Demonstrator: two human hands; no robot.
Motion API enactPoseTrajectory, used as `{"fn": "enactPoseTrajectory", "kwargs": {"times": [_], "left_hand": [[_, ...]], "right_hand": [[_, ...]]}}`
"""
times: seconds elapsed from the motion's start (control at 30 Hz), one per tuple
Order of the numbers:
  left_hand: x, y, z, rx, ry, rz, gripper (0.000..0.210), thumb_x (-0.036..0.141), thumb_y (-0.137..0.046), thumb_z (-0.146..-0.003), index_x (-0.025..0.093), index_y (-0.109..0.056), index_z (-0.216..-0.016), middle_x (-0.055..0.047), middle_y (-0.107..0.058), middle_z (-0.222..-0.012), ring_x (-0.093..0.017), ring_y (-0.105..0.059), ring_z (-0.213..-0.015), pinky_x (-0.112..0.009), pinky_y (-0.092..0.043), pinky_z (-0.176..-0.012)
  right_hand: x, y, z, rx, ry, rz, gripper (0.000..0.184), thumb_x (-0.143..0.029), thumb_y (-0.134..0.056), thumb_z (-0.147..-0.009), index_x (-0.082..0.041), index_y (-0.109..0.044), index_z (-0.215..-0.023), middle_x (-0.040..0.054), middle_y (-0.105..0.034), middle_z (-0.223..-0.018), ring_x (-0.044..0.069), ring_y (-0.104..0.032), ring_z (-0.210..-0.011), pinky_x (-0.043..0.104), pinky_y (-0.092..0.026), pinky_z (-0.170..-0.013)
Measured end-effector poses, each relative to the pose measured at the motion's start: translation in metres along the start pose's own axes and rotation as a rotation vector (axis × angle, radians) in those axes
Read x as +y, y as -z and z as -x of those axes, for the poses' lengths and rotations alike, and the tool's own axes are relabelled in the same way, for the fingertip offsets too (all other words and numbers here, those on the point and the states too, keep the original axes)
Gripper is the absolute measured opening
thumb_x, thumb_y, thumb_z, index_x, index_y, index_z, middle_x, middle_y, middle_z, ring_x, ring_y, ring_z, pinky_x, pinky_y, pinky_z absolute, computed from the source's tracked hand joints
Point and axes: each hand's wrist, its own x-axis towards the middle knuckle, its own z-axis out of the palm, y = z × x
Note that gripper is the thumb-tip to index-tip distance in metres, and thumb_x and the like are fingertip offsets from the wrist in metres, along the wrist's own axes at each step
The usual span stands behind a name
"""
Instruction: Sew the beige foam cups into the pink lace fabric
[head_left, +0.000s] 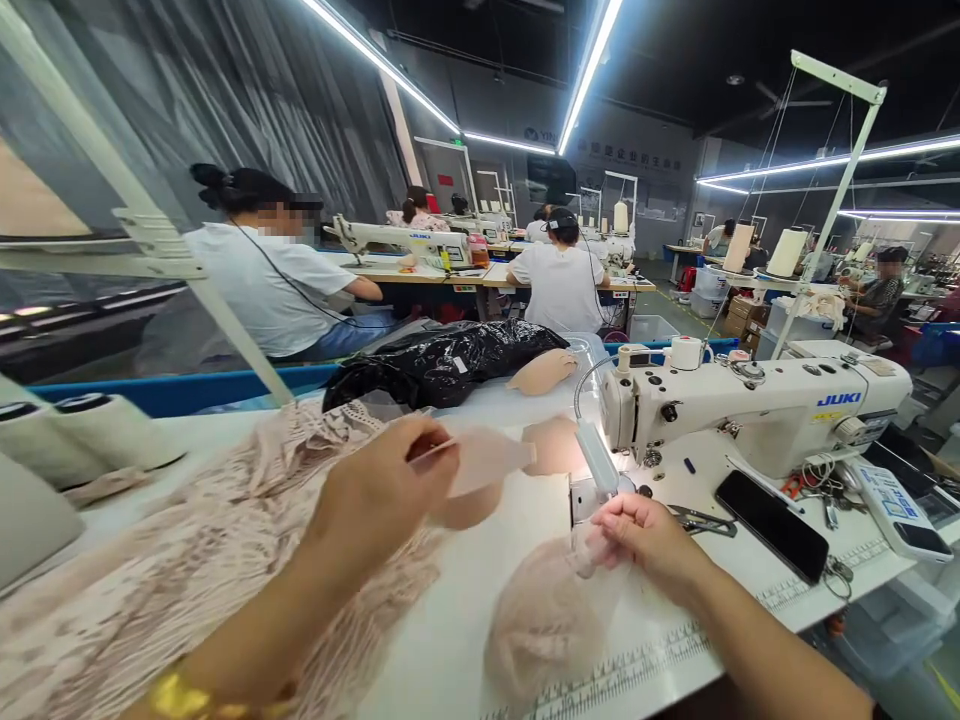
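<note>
My left hand (390, 490) is raised over the table with thumb and fingers closed on a thin, see-through pale pink fabric piece (491, 458). Beside the needle area of the sewing machine (720, 410), my right hand (637, 540) pinches the edge of sheer beige fabric. That fabric seems to run to a blurred, cup-shaped beige piece (541, 625) on the table in front of me. Behind the left hand's fabric, a beige moulded cup (469, 507) shows in part. Another cup (553, 447) lies left of the machine's lamp (598, 455).
Beige lace fabric (247, 540) is heaped at left, near thread cones (112, 435). A black plastic bag (450, 365) and one more cup (541, 372) are at the back. Scissors (703, 520), a phone (772, 523) and a ruler strip (660, 655) are at right. Co-workers sit beyond.
</note>
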Motion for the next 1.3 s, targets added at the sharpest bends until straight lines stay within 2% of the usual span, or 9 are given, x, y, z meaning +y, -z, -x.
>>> {"fn": "enactPoseTrajectory", "kwargs": {"times": [0.2, 0.3, 0.4, 0.5, 0.63, 0.77, 0.97, 1.13, 1.3], "left_hand": [[0.032, -0.01, 0.068, -0.31, 0.202, 0.359, 0.035, 0.057, -0.063, -0.082, 0.023, -0.06, -0.077, 0.004, -0.06, -0.067, -0.019, -0.057, -0.064, -0.026, -0.041, -0.057], [0.034, -0.026, 0.083, -0.341, 0.174, 0.329, 0.033, 0.055, -0.06, -0.085, 0.024, -0.058, -0.076, 0.002, -0.063, -0.07, -0.021, -0.059, -0.066, -0.028, -0.043, -0.059], [0.035, -0.031, 0.075, -0.453, 0.015, 0.241, 0.03, 0.052, -0.065, -0.084, 0.025, -0.067, -0.097, -0.005, -0.077, -0.099, -0.029, -0.071, -0.09, -0.036, -0.055, -0.077], [0.045, -0.027, 0.055, -0.702, -0.205, 0.314, 0.066, 0.052, -0.079, -0.077, 0.028, -0.062, -0.136, -0.011, -0.065, -0.15, -0.038, -0.061, -0.136, -0.046, -0.049, -0.112], [0.062, -0.02, 0.034, -1.029, -0.346, 0.442, 0.035, 0.046, -0.075, -0.082, 0.025, -0.066, -0.108, -0.003, -0.075, -0.112, -0.027, -0.07, -0.104, -0.033, -0.056, -0.09], [0.055, -0.018, 0.03, -0.761, -0.425, 0.365, 0.033, 0.049, -0.06, -0.095, 0.023, -0.05, -0.076, 0.005, -0.053, -0.069, -0.015, -0.05, -0.062, -0.026, -0.04, -0.058], [0.023, -0.018, 0.05, -0.155, -0.844, 0.012, 0.025, 0.015, -0.053, -0.098, 0.025, -0.054, -0.075, 0.001, -0.057, -0.066, -0.02, -0.053, -0.063, -0.034, -0.039, -0.064], [0.018, -0.05, 0.07, -0.328, -0.97, -0.152, 0.024, 0.005, -0.07, -0.085, 0.024, -0.062, -0.097, -0.001, -0.073, -0.093, -0.025, -0.068, -0.08, -0.037, -0.048, -0.07], [0.025, -0.094, 0.058, -0.402, -0.954, -0.186, 0.026, -0.004, -0.058, -0.079, 0.022, -0.056, -0.082, 0.0, -0.066, -0.077, -0.02, -0.059, -0.062, -0.033, -0.039, -0.056]], "right_hand": [[-0.01, -0.006, 0.008, -0.038, -0.002, -0.095, 0.08, -0.093, -0.071, -0.078, -0.016, -0.072, -0.1, 0.0049, -0.073, -0.08, 0.024, -0.077, -0.078, 0.037, -0.058, -0.078], [-0.016, -0.012, 0.016, -0.006, 0.03, 0.048, 0.067, -0.079, -0.084, -0.077, -0.018, -0.073, -0.102, 0.0002, -0.07, -0.076, 0.022, -0.076, -0.074, 0.035, -0.058, -0.078], [-0.026, -0.021, 0.027, 0.003, 0.064, 0.21, 0.04, -0.054, -0.087, -0.083, -0.02, -0.075, -0.1, -0.0034, -0.067, -0.073, 0.019, -0.072, -0.07, 0.032, -0.057, -0.074], [-0.047, -0.031, 0.041, -0.097, 0.191, 0.423, 0.01, -0.029, -0.076, -0.092, -0.022, -0.079, -0.097, -0.0018, -0.072, -0.079, 0.017, -0.072, -0.075, 0.029, -0.055, -0.075], [-0.077, -0.034, 0.053, -0.134, 0.479, 0.72, 0.016, -0.017, -0.065, -0.098, -0.022, -0.08, -0.1, 0.0029, -0.082, -0.092, 0.018, -0.076, -0.083, 0.027, -0.056, -0.078], [-0.084, -0.033, 0.054, 0.095, 0.765, 1.039, 0.023, -0.019, -0.055, -0.106, -0.022, -0.078, -0.105, 0.0075, -0.081, -0.088, 0.022, -0.075, -0.079, 0.032, -0.057, -0.073], [-0.042, -0.036, 0.035, 0.076, 0.824, 1.076, 0.042, -0.014, -0.04, -0.11, -0.028, -0.077, -0.122, 0.0105, -0.081, -0.125, 0.026, -0.076, -0.113, 0.042, -0.063, -0.094], [-0.002, 0.001, 0.001, -0.208, 0.731, 1.203, 0.031, -0.017, -0.051, -0.108, -0.024, -0.081, -0.108, 0.0081, -0.081, -0.124, 0.026, -0.075, -0.106, 0.037, -0.061, -0.092], [0.0, 0.039, -0.018, -0.34, 0.73, 1.253, 0.034, -0.015, -0.047, -0.108, -0.026, -0.08, -0.11, 0.0053, -0.079, -0.13, 0.022, -0.07, -0.109, 0.032, -0.056, -0.091]]}}
